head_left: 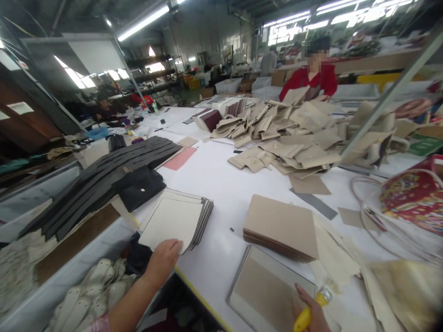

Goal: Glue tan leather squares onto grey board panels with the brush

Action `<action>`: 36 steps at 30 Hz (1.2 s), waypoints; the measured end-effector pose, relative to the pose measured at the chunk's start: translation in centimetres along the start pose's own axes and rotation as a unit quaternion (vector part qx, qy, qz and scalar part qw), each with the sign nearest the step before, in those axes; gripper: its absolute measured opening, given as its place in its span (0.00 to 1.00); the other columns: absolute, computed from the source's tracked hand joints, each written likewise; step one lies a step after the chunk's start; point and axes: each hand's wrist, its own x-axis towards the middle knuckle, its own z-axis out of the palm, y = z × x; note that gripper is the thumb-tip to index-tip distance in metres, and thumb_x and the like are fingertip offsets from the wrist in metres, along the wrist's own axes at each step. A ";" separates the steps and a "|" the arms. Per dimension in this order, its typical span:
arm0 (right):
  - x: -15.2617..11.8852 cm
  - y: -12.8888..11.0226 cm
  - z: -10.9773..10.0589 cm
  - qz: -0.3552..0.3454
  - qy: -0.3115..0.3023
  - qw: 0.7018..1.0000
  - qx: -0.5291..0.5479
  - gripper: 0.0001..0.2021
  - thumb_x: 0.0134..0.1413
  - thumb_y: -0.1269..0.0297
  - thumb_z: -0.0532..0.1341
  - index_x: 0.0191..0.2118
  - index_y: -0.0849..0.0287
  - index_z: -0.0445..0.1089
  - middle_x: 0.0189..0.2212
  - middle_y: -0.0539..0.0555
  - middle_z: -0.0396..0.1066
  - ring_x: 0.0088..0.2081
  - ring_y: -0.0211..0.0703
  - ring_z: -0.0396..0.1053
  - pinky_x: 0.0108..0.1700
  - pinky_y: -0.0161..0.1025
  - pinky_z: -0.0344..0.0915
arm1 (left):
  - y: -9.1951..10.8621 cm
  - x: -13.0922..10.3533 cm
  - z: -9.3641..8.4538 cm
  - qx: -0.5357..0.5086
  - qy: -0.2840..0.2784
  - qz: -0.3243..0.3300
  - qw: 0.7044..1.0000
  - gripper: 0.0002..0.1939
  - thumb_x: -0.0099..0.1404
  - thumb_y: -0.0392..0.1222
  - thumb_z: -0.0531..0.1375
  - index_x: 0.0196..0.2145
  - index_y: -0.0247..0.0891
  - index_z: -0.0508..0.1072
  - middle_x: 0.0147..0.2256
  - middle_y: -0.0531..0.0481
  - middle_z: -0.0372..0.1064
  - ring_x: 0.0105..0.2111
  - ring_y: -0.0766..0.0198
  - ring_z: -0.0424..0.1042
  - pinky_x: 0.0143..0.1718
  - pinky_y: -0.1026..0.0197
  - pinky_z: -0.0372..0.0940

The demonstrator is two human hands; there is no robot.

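My left hand (165,259) has its fingers closed at the near corner of the top cream panel (173,216), on a stack with dark edges. In my right hand (313,311) is a paintbrush (319,299) with a yellow handle and pale bristles, its tip pointing away to the right. The right hand is over a board (266,286) with a tan face and a pale, dark-edged border, partly covered by that hand. Just beyond it lies a thick stack of tan boards (282,223).
Black panels (100,180) lie in long overlapping rows at left. Tan folded pieces (277,124) pile up across the table, near a person in red (325,83). A bin of pale straps (93,290) is below left. A red bag (411,198) and metal pole (387,92) stand right.
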 end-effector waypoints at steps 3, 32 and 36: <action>-0.8 -4.6 -0.8 0.071 -0.075 0.993 0.063 0.13 0.53 0.55 0.52 0.42 0.55 0.59 0.36 0.57 0.70 0.36 0.46 0.70 0.36 0.41 0.67 | 5.1 -2.0 0.2 -0.063 0.074 0.164 0.982 0.17 0.61 0.31 0.50 0.47 0.41 0.66 0.38 0.47 0.68 0.38 0.61 0.65 0.43 0.56 0.61; -6.6 3.6 -2.3 0.113 0.050 0.984 -0.130 0.12 0.54 0.62 0.50 0.44 0.60 0.57 0.35 0.58 0.63 0.36 0.47 0.62 0.40 0.47 0.63 | 20.6 0.9 13.2 -0.275 -0.190 -0.031 0.942 0.33 0.57 0.50 0.52 0.56 0.29 0.51 0.55 0.35 0.53 0.56 0.51 0.53 0.55 0.50 0.51; -6.2 3.4 -0.5 0.071 0.033 0.991 -0.113 0.11 0.55 0.67 0.48 0.44 0.60 0.56 0.39 0.59 0.63 0.42 0.47 0.63 0.42 0.48 0.64 | 21.5 1.1 12.8 -0.303 -0.212 -0.066 0.927 0.29 0.55 0.41 0.53 0.54 0.26 0.55 0.53 0.34 0.57 0.54 0.53 0.57 0.55 0.54 0.51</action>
